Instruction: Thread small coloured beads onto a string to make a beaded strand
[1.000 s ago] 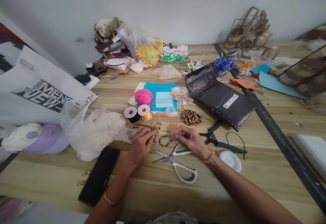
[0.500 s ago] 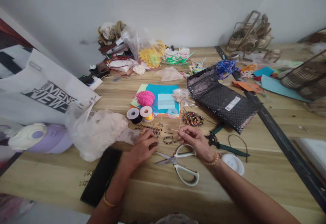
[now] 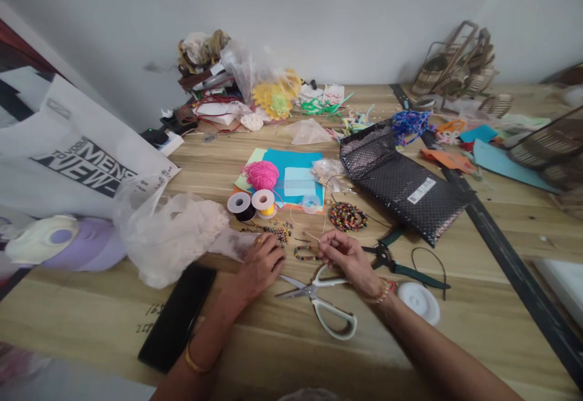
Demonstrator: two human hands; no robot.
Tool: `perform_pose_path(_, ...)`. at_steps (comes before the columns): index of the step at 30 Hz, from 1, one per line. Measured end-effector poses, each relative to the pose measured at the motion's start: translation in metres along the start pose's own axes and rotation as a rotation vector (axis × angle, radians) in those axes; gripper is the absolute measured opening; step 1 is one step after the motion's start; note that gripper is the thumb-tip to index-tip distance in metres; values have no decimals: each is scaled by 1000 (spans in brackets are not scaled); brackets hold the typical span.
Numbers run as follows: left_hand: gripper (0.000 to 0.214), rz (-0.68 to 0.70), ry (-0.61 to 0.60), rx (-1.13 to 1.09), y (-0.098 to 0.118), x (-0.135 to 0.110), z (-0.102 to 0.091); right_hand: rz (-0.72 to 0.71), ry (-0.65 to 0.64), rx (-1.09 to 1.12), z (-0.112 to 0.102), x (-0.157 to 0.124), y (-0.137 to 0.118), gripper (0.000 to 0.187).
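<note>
My left hand rests on the wooden table with its fingers curled down over a scatter of small coloured beads. My right hand is pinched on a thin pale thread that carries a short string of coloured beads lying between my two hands. White-handled scissors lie open on the table just below both hands.
A coil of beads, black and yellow thread spools, pink yarn and blue paper lie beyond my hands. Green pliers and a white spool sit right. A phone and plastic bag lie left.
The view has shifted slightly. My left hand slid a little right onto the loose beads. My right hand stays pinched on the thread, with the bead string still between my hands.
</note>
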State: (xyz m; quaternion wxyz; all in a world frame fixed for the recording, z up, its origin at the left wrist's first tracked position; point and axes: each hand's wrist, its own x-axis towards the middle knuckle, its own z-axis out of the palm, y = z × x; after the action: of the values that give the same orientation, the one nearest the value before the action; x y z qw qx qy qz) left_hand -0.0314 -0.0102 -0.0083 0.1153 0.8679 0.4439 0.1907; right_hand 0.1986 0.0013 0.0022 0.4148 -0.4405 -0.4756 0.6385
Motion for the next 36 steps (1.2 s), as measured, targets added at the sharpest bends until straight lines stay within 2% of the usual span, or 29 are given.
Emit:
perform_pose_path(3, 13, -13, 63, -83, 1, 3, 2, -9, -4, -26, 2, 0, 2, 37)
perform_pose_path(7, 9, -80, 220, -341, 7, 8, 3, -20, -43, -72, 7, -3, 5, 38)
perform_pose_path(9, 6, -196, 257, -528, 12, 10, 3, -25, -67, -97, 10, -6, 6, 37)
perform_pose_path(14, 10, -697, 206, -1092, 24, 12, 5, -69, -137, -217, 20, -15, 5, 31)
perform_pose_path(17, 18, -822, 198, -1378, 27, 15, 8, -93, -153, -258, 25, -18, 2, 27)
perform_pose_path(20, 23, -834, 177, -1561, 29, 17, 9, -86, -149, -242, 28, -19, 0, 27)
perform_pose_path(22, 24, -844, 161, -1605, 30, 18, 10, -78, -163, -211, 28, -20, 0, 27)
perform_pose_path(27, 25, -865, 160, -1625, 28, 17, 10, -52, -207, -114, 26, -20, -1, 31)
perform_pose_path(36, 25, -790, 128, -1565, 26, 17, 11, -40, -204, -65, 25, -18, 1, 37)
